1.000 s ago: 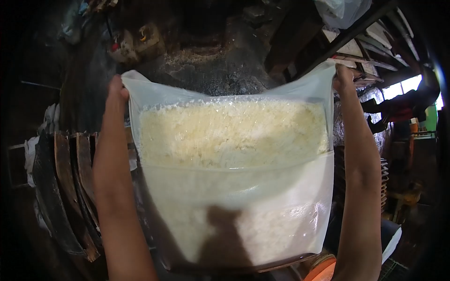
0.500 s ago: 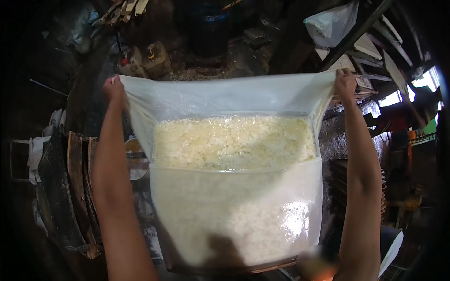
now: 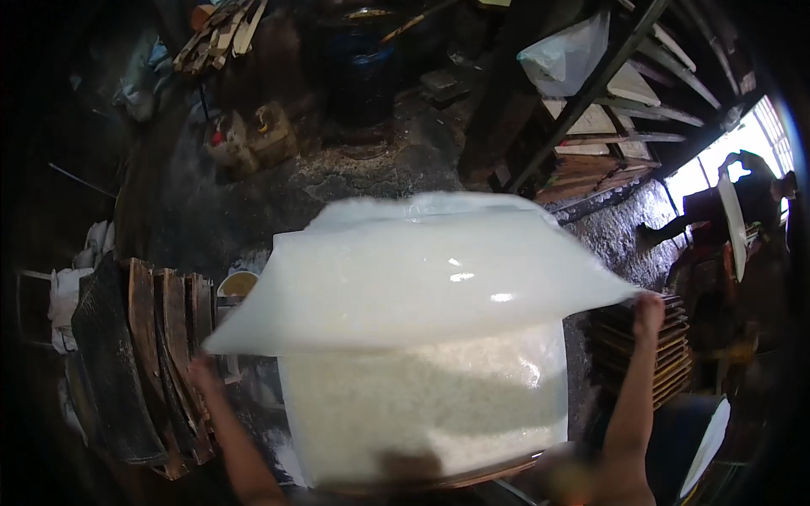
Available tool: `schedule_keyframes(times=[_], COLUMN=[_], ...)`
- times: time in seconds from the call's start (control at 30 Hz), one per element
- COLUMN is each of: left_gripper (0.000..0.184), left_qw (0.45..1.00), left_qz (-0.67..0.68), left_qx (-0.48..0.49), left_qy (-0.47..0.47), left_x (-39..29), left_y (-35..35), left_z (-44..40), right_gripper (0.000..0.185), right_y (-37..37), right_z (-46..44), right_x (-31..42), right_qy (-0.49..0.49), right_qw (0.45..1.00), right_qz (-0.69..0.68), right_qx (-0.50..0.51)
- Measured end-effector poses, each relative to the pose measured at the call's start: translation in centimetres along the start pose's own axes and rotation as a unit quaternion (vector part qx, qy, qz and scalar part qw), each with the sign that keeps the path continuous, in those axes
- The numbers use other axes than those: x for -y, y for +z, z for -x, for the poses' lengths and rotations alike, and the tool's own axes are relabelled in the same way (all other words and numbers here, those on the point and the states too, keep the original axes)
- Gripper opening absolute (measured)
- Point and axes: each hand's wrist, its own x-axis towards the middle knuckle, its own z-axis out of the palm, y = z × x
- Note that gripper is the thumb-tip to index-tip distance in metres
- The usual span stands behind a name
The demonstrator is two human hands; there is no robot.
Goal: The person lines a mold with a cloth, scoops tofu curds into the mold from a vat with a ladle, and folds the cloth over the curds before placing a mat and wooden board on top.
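A wet white cloth [image 3: 405, 270] is stretched between my two hands, its near edge lying across the middle of a broad slab of pale, lumpy curd. Fingers closed, my left hand [image 3: 202, 373] pinches the cloth's left corner, somewhat blurred. On the other side my right hand [image 3: 649, 314] grips the right corner, closed as well. Nearer to me, the curd shows faintly through another layer of thin wet cloth [image 3: 405, 405]. A brown wooden edge [image 3: 472, 481] runs along the slab's front. The curd under the doubled part is hidden.
Dark wooden boards [image 3: 169, 337] lean on the left, beside a round container [image 3: 240, 284]. Slatted frames [image 3: 666, 363] are stacked at right. Farther off are jerrycans [image 3: 253, 139], a hanging plastic bag [image 3: 569, 59], and a person [image 3: 751, 194] holding a pale panel by the bright opening.
Both hands have come down toward me, drawing the cloth's far part over the slab. The uncovered strip of curd is now hidden. At right, the person with the panel shows more clearly.
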Motion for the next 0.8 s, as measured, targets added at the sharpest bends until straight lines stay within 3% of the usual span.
schedule_keyframes(times=[0.03, 0.07, 0.1, 0.13, 0.17, 0.2, 0.23, 0.3, 0.4, 0.43, 0.53, 0.6, 0.7, 0.8], left_gripper=[0.024, 0.021, 0.022, 0.023, 0.019, 0.021, 0.024, 0.020, 0.012, 0.010, 0.009, 0.011, 0.015, 0.015], left_qw=[0.982, 0.931, 0.919, 0.894, 0.864, 0.868, 0.832, 0.633, 0.535, 0.584, 0.707, 0.773, 0.744, 0.701], left_qz=[-0.177, -0.346, -0.318, -0.288, -0.217, -0.207, -0.147, -0.250, -0.280, -0.250, -0.185, -0.178, -0.174, -0.167], left_qx=[0.026, 0.050, 0.113, 0.176, 0.240, 0.305, 0.397, 0.420, 0.438, 0.459, 0.471, 0.427, 0.365, 0.367], left_qy=[0.054, 0.108, 0.204, 0.295, 0.385, 0.333, 0.359, 0.600, 0.666, 0.621, 0.494, 0.434, 0.532, 0.588], left_x=[1.1, 2.0, 2.5, 2.5, 1.9, -2.6, -2.8, -5.9, -6.9, -6.9, -6.8, -7.2, -9.5, -11.9], left_y=[1.0, 2.2, 4.5, 7.4, 11.1, 14.8, 17.5, 21.9, 24.4, 24.8, 25.6, 25.7, 25.4, 22.4], left_z=[1.8, 3.4, 4.0, 4.7, 6.2, 13.2, 14.6, 18.7, 19.9, 19.9, 19.2, 18.6, 20.5, 22.0], right_gripper=[0.021, 0.023, 0.026, 0.029, 0.032, 0.035, 0.033, 0.027, 0.018, 0.016, 0.015, 0.015, 0.014, 0.013], right_y=[1.4, 4.0, 9.6, 14.5, 20.9, 25.7, 29.4, 35.3, 37.8, 38.0, 37.7, 36.7, 35.7, 33.3], right_z=[0.3, 0.3, 1.5, 1.9, 3.6, 4.8, 4.8, 5.6, 3.8, 3.5, 4.3, 5.0, 5.8, 8.6], right_x=[-2.7, -4.2, -2.6, -2.1, 1.1, 2.7, 3.5, 5.0, 4.2, 3.8, 6.4, 8.0, 9.7, 14.0], right_qy=[-0.012, -0.025, -0.106, -0.155, -0.128, -0.206, -0.284, -0.349, -0.375, -0.372, -0.253, -0.276, -0.293, -0.307], right_qw=[0.991, 0.966, 0.929, 0.929, 0.925, 0.886, 0.855, 0.797, 0.746, 0.734, 0.884, 0.875, 0.869, 0.849], right_qz=[0.124, 0.245, 0.355, 0.333, 0.350, 0.397, 0.398, 0.423, 0.434, 0.440, 0.325, 0.345, 0.360, 0.392], right_qx=[-0.040, -0.081, -0.021, 0.035, 0.076, 0.121, 0.172, 0.253, 0.337, 0.359, 0.219, 0.201, 0.170, 0.175])
